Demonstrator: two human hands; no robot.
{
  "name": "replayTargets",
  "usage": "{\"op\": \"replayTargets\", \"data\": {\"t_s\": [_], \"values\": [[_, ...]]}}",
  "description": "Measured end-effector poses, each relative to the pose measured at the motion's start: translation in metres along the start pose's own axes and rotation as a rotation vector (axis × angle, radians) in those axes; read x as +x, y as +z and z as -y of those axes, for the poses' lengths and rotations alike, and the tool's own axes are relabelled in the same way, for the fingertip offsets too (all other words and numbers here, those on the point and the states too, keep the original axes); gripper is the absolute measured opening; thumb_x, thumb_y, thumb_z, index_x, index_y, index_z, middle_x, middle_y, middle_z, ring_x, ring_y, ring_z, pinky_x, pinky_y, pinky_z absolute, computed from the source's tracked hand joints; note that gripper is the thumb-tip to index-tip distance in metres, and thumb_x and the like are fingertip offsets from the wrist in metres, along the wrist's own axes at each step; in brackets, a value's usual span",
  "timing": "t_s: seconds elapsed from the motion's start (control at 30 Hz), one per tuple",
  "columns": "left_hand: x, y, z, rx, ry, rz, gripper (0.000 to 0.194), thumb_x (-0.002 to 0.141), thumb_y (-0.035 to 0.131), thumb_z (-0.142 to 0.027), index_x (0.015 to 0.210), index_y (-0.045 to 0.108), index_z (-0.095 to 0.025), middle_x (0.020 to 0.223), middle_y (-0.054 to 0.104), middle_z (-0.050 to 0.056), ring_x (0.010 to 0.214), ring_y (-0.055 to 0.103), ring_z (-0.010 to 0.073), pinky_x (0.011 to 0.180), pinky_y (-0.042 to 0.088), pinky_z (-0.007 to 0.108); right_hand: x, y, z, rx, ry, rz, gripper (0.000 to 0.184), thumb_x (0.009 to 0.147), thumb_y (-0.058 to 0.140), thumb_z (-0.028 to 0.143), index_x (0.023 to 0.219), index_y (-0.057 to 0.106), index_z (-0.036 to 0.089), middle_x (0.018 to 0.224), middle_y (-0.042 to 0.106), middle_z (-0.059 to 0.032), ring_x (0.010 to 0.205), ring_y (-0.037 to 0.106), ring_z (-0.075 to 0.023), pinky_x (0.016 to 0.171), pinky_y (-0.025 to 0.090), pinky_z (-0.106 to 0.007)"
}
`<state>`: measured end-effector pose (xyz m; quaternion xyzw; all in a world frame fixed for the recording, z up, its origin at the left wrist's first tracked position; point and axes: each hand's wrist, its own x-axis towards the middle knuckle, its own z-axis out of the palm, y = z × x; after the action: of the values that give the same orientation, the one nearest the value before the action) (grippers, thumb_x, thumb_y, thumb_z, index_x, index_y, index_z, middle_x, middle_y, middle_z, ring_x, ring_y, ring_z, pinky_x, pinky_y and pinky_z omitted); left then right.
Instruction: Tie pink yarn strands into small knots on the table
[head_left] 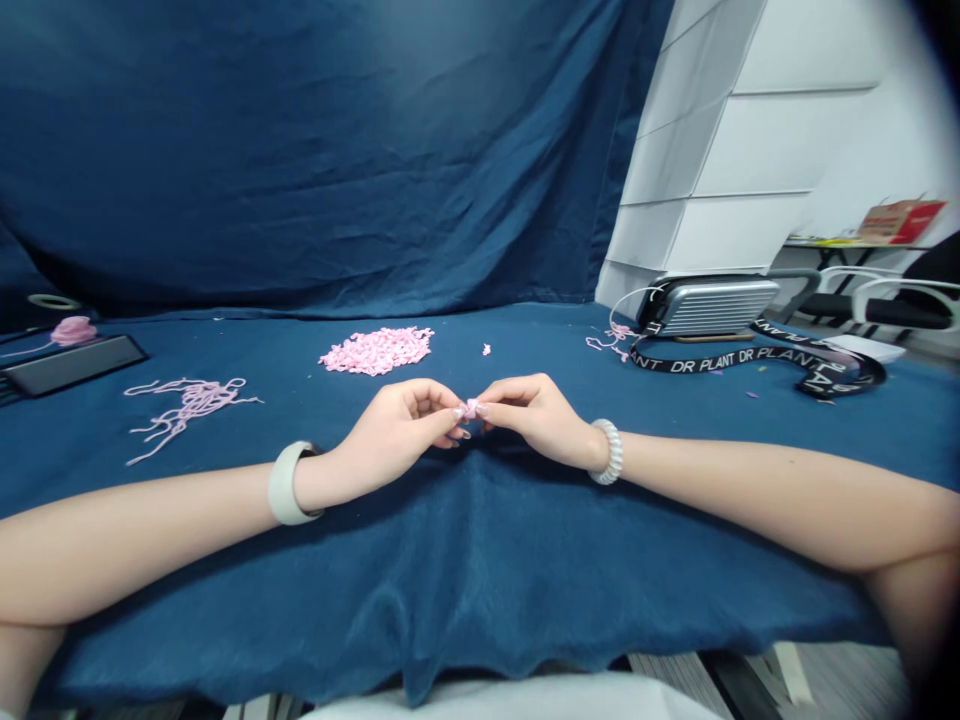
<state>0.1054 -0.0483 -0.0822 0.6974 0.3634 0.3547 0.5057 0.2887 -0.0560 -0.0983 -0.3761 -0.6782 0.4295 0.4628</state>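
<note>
One head-worn view faces forward and down; close over the left hand (394,425) and right hand (536,420).

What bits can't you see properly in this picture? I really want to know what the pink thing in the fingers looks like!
In the head view:
The small pink piece: the left hand and right hand hide most of it.
The pink heap: its pieces look too small to tell apart.
The chair: cut off by the right edge.
</note>
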Motion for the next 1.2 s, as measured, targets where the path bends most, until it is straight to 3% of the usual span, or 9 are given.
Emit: {"op": "replayTargets", "data": {"t_s": [0.43,0.6,0.8,1.2], "values": [[0.0011,0.0017,0.0026,-0.032,-0.048,0.011,0.027,0.069,0.061,-0.042,0.076,0.056,-0.016,0.073,0.064,0.002,0.069,0.062,0.0090,0.062,0.053,0.018,-0.0002,0.0015,0.0015,-0.098,0.014,0.015,0.024,0.072,0.059,0.032,0.079,0.061,0.009,0.071,0.060,-0.0034,0.060,0.052,-0.0048,0.058,0.043,-0.017],[0.0021,0.0029,0.0043,-0.107,-0.081,0.023,0.024,0.070,0.062,-0.038,0.075,0.055,-0.015,0.076,0.065,0.002,0.074,0.063,0.0095,0.063,0.053,0.017,-0.0009,0.0002,-0.0020,-0.059,-0.052,-0.016,0.019,0.070,0.060,0.027,0.076,0.052,0.011,0.072,0.055,-0.0010,0.062,0.053,-0.0055,0.060,0.045,-0.019],[0.0027,0.0020,0.0080,-0.143,-0.073,0.024,0.024,0.070,0.063,-0.037,0.075,0.055,-0.015,0.076,0.065,0.001,0.074,0.062,0.0092,0.065,0.054,0.019,-0.0005,-0.0009,-0.0037,-0.070,-0.122,-0.017,0.013,0.074,0.054,0.024,0.076,0.052,0.011,0.072,0.054,-0.0014,0.064,0.052,-0.0057,0.062,0.045,-0.019],[0.0035,0.0036,0.0087,-0.195,-0.067,-0.001,0.026,0.068,0.065,-0.038,0.076,0.055,-0.015,0.076,0.066,0.001,0.073,0.064,0.0098,0.063,0.055,0.018,-0.0043,0.0043,0.0010,-0.310,-0.229,-0.090,0.020,0.078,0.052,0.030,0.077,0.056,0.011,0.076,0.058,-0.0031,0.068,0.051,-0.0064,0.064,0.042,-0.019]]}}
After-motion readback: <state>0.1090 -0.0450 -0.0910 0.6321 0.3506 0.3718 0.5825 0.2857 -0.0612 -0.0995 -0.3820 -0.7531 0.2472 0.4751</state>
